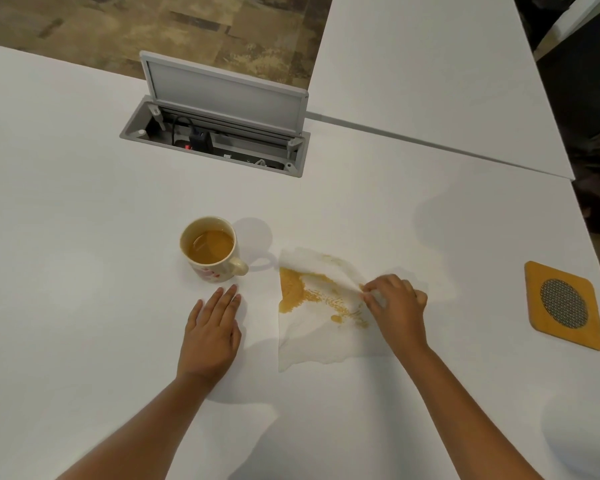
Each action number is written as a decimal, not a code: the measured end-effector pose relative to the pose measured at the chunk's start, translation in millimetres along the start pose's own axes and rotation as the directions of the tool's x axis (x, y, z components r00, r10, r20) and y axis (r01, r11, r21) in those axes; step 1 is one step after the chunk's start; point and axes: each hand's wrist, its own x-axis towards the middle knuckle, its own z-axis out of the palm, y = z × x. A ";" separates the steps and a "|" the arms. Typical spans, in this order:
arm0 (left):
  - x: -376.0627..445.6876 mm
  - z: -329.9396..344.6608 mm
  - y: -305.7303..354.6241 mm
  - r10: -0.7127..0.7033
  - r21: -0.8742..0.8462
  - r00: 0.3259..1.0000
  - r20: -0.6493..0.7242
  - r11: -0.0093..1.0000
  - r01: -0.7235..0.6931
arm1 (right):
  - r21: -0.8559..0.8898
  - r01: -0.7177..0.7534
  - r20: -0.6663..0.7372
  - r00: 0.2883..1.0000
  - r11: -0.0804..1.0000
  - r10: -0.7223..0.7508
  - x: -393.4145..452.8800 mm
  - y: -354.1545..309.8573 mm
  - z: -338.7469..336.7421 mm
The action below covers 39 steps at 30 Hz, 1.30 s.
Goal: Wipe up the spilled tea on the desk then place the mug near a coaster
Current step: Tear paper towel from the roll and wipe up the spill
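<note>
Fingers of the right hand are curled and pinching the right edge of the tissue, lifting that edge a little off the bench. Big amber tea stain soaked into the sheet, speckles trailing toward the pinch. Left hand lies flat on the bench, fingers straight and close together, holding nothing, just left of the tissue. Beyond its fingertips stands the mug, upright, tea inside, handle pointing right toward the tissue, red print on its side. Coaster, wooden with a dark mesh disc, sits well apart at the right edge of the bench. Far side, a cable box with its grey lid up, plugs inside.
</note>
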 end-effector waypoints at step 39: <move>0.2 5.0 -2.2 0.003 0.019 1.000 -0.018 1.000 -0.003 | 0.063 0.205 0.352 0.911 0.977 -0.214 -78.4 -83.5 64.8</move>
